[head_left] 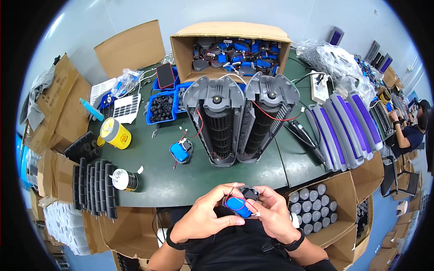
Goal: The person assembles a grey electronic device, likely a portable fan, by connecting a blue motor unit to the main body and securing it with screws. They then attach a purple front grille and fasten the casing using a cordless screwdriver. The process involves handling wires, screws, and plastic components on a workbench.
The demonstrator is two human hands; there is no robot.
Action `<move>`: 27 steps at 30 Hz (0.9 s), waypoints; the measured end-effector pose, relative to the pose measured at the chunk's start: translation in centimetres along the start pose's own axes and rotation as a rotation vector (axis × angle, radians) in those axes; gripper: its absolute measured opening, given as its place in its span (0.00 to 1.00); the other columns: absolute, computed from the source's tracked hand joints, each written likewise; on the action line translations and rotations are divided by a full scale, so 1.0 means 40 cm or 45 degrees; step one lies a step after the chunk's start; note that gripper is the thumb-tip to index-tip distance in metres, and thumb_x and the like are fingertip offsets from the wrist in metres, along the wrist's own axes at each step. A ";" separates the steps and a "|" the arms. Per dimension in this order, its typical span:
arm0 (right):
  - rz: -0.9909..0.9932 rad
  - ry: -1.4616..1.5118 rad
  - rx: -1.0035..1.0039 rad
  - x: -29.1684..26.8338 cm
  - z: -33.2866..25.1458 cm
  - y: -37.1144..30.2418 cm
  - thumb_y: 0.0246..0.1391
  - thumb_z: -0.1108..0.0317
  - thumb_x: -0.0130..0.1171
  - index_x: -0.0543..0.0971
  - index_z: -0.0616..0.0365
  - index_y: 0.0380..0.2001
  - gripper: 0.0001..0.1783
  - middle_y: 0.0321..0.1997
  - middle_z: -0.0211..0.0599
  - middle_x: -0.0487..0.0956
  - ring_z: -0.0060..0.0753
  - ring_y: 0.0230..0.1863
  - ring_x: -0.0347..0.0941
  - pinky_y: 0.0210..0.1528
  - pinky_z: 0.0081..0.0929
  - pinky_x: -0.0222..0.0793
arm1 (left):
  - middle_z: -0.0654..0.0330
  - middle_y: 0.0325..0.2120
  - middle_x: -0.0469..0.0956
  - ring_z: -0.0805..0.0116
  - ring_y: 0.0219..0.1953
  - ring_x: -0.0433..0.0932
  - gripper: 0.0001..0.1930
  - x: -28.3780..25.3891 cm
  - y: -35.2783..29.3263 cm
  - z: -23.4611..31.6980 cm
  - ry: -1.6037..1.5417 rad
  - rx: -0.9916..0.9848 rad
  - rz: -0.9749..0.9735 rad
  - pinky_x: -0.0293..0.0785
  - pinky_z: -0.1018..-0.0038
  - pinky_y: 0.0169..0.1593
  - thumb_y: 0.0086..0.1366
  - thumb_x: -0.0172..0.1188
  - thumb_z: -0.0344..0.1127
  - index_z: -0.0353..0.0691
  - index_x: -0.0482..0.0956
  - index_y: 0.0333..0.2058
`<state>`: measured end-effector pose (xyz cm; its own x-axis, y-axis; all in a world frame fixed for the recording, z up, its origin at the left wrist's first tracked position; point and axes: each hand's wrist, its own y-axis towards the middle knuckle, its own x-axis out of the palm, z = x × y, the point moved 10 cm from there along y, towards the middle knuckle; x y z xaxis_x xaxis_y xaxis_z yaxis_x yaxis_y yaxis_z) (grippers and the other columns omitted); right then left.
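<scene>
Close to my body, at the table's near edge, my left hand and my right hand together hold a small dark grey housing with a blue battery pack on it. Thin red wires loop across the pack, and a small white connector lies by my right fingers. Both hands have their fingers closed around the unit's sides. A similar blue-and-grey battery unit lies on the green table. Two upright grey fan housings with black cylindrical rotors stand beyond my hands, red wires hanging from their tops.
A cardboard box of battery units stands at the back. Blue bins, a yellow tub and a white-lidded can are on the left. Purple-grey panels and a black electric screwdriver lie right. Another person sits far right.
</scene>
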<state>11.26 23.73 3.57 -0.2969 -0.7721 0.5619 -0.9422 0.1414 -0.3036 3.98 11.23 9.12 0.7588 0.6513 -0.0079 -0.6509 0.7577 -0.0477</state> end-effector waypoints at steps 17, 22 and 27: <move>-0.091 -0.369 -0.022 0.064 -0.001 0.049 0.67 0.69 0.65 0.75 0.71 0.55 0.19 0.47 0.44 0.84 0.25 0.42 0.83 0.42 0.26 0.86 | 0.46 0.48 0.87 0.54 0.54 0.85 0.10 -0.083 0.008 0.027 0.217 0.384 0.444 0.82 0.64 0.58 0.66 0.66 0.20 0.32 0.87 0.46; 0.027 -0.525 -0.163 0.054 -0.007 0.045 0.69 0.68 0.63 0.76 0.72 0.52 0.17 0.42 0.40 0.83 0.21 0.36 0.81 0.36 0.21 0.81 | 0.44 0.56 0.82 0.55 0.60 0.81 0.17 -0.064 0.010 -0.009 0.049 0.312 0.310 0.78 0.63 0.63 0.66 0.69 0.23 0.32 0.83 0.53; 0.045 -0.583 -0.190 0.048 -0.007 0.047 0.71 0.65 0.61 0.78 0.72 0.50 0.17 0.38 0.37 0.83 0.17 0.31 0.78 0.30 0.18 0.76 | 0.45 0.58 0.80 0.58 0.61 0.80 0.22 -0.063 0.017 -0.033 -0.113 0.028 0.058 0.78 0.62 0.64 0.65 0.71 0.24 0.32 0.79 0.58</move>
<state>8.89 22.66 4.29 -0.2623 -0.9538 0.1465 -0.9546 0.2343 -0.1837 1.68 10.05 7.79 0.7239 0.6854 0.0790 -0.6857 0.7274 -0.0270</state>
